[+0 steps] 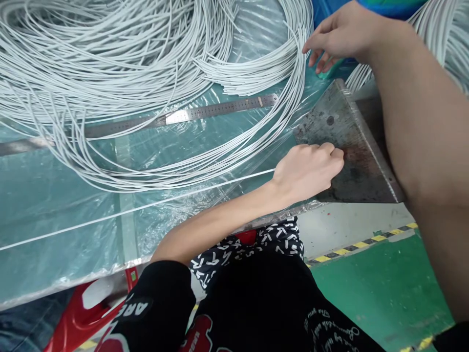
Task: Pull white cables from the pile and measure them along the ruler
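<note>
My left hand (306, 168) is closed in a fist at the near edge of a worn metal plate (351, 146). It pinches the end of one white cable (146, 208) that runs straight to the left across the plastic-covered table (54, 205). My right hand (339, 34) reaches to the far side, fingers curled down at the outer strands of a big coil of white cables (110, 73). Whether it holds a strand is hidden.
A long steel ruler (190, 115) lies flat on the table under the coil. More white cables (436, 29) hang at the far right. Below the table edge are a green floor (377, 288) with a yellow-black stripe and a red stool (80, 318).
</note>
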A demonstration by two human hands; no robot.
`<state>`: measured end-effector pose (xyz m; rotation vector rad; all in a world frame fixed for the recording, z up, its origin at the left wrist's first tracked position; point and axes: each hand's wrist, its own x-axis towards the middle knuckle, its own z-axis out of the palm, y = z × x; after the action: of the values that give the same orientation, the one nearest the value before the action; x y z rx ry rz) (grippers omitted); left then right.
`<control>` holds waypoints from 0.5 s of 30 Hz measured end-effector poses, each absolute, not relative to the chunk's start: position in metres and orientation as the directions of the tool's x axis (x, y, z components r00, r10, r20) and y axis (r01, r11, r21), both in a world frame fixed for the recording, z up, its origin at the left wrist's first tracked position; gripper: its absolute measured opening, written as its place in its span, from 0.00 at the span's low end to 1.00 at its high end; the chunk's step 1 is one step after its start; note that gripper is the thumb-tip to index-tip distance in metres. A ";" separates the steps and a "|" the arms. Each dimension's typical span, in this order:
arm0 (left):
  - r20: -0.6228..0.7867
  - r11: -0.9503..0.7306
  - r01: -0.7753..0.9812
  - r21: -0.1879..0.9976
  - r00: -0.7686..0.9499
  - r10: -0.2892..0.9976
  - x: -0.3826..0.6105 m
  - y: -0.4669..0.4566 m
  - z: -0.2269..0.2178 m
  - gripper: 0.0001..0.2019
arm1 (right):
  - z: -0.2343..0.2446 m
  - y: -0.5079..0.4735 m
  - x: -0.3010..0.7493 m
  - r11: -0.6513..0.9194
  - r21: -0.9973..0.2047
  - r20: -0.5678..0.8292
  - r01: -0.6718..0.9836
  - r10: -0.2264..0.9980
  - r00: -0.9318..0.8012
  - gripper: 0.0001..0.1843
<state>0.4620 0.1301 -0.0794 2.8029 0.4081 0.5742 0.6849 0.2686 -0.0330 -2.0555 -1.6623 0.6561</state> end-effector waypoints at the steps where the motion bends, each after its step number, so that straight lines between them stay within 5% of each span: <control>1: 0.346 -0.930 0.219 0.295 0.883 0.318 0.462 0.130 -0.080 0.14 | -0.033 0.269 0.685 -0.201 -0.588 -0.103 0.784 0.979 0.175 0.20; 15: 0.365 -0.939 0.212 0.270 0.880 0.303 0.464 0.131 -0.085 0.14 | -0.037 0.271 0.688 -0.194 -0.602 -0.109 0.775 0.981 0.161 0.29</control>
<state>0.4643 0.1307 -0.0852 2.8276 0.3923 0.6022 0.6875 0.2714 -0.0368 -2.0369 -1.6662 0.6835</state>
